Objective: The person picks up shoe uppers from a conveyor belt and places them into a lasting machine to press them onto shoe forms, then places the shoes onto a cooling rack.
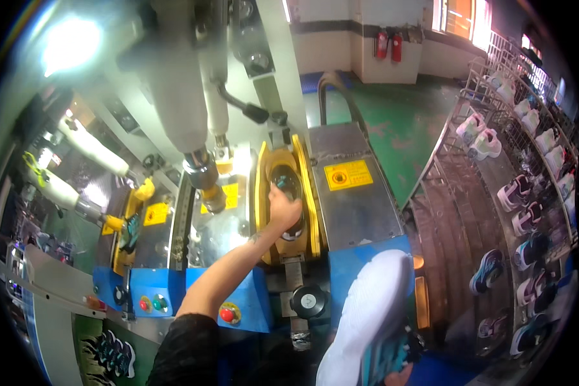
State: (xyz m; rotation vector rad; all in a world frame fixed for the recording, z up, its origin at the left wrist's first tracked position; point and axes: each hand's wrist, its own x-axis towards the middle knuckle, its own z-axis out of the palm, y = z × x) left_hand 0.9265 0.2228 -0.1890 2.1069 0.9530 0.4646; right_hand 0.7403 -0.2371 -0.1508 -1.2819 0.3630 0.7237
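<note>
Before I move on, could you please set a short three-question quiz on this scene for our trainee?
1. Multiple choice: the left hand is at A) a red button, B) the dark shoe between two yellow side pieces, or C) a black knob.
2. True or false: the teal shoe in the right hand has its white sole turned into view.
3. Count: how many red fire extinguishers can be seen?

Key: 1 B; 2 true; 3 two.
</note>
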